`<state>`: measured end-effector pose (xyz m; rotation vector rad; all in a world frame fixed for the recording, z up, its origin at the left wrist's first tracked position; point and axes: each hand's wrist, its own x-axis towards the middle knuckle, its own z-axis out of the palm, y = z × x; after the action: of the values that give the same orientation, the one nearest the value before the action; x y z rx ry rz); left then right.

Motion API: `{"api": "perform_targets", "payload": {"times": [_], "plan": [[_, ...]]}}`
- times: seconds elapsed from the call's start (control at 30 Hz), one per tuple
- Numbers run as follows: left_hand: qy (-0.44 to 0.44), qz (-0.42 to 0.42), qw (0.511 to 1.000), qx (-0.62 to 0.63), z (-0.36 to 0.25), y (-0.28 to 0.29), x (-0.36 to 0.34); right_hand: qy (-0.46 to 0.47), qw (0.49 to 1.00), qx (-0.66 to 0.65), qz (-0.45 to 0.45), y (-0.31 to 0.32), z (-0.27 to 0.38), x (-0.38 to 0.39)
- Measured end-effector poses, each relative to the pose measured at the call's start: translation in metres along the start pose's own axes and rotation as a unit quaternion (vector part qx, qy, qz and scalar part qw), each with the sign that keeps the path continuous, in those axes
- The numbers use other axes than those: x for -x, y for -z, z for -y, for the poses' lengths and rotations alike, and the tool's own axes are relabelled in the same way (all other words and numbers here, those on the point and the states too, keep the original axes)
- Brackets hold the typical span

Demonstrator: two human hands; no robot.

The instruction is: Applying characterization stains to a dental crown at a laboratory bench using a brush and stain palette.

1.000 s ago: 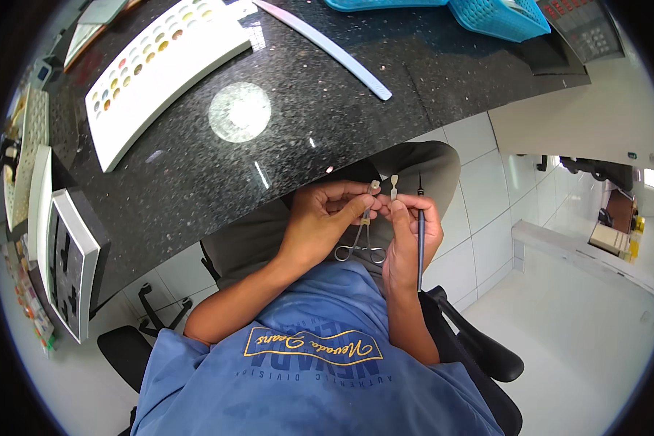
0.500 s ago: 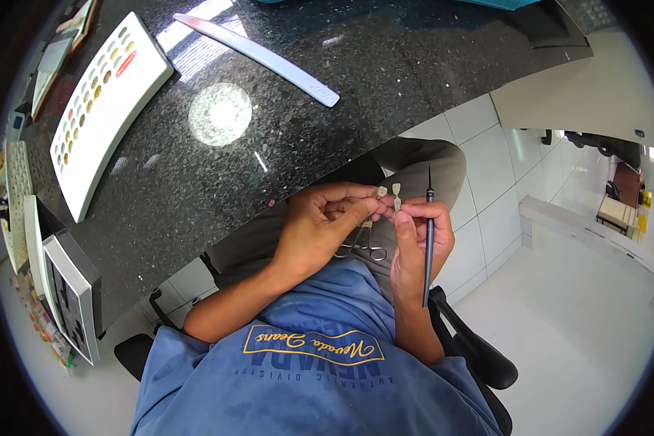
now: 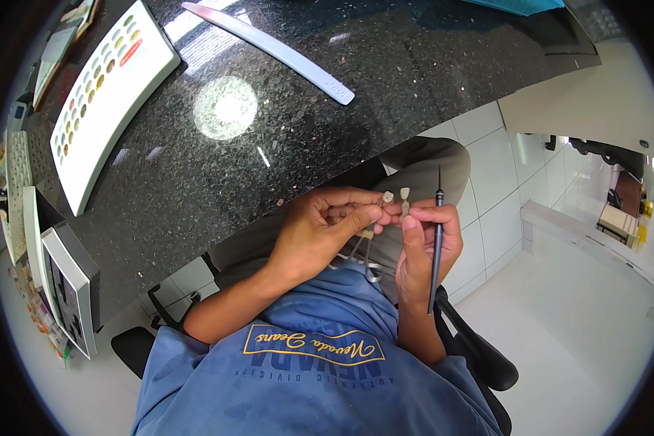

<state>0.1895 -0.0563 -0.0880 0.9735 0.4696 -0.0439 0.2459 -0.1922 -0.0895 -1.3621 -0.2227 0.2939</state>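
Over my lap, my left hand pinches metal locking forceps, whose ring handles hang below the fingers. A small tooth-coloured crown sits at the forceps' upper end; my fingers hide most of the jaws. Close by on the right, my right hand grips a tooth-shaped shade tab upright between thumb and fingers. That same hand also keeps a thin dark-handled brush along its fingers, fine tip pointing up. The crown and the tab are side by side, slightly apart.
A dark speckled countertop spans the far side. On it lie a white palette with rows of coloured wells and a long, pale curved strip. Boxes stand at the left. A chair armrest is beside my right elbow.
Both hands have shifted slightly right. The forceps' handles have swung a little and look blurred. The shade tab now stands slightly farther right, and the brush leans more.
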Motion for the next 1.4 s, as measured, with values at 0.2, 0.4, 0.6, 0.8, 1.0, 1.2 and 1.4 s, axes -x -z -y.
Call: {"api": "perform_targets", "payload": {"times": [0.2,0.4,0.6,0.8,1.0,1.2,1.4], "plan": [[0.088,0.093,0.99,0.057,-0.006,0.011,0.003,-0.024,0.999,-0.016,0.035,0.001,0.012,-0.005],[0.135,0.152,0.97,0.137,-0.003,0.018,0.006,-0.044,0.996,-0.013,0.074,0.003,0.02,-0.004],[0.163,0.206,0.939,0.22,0.004,0.028,0.009,-0.054,0.995,0.003,0.079,-0.002,0.026,0.0],[0.162,0.224,0.93,0.243,0.005,0.032,0.011,-0.046,0.995,0.018,0.091,-0.006,0.029,0.001],[0.165,0.24,0.921,0.26,0.006,0.034,0.012,-0.049,0.994,0.025,0.098,-0.009,0.036,0.002],[0.171,0.255,0.908,0.287,0.008,0.035,0.011,-0.048,0.991,0.051,0.111,-0.011,0.043,0.002],[0.174,0.263,0.902,0.294,0.006,0.033,0.008,-0.042,0.992,0.062,0.102,-0.012,0.046,0.001]]}}
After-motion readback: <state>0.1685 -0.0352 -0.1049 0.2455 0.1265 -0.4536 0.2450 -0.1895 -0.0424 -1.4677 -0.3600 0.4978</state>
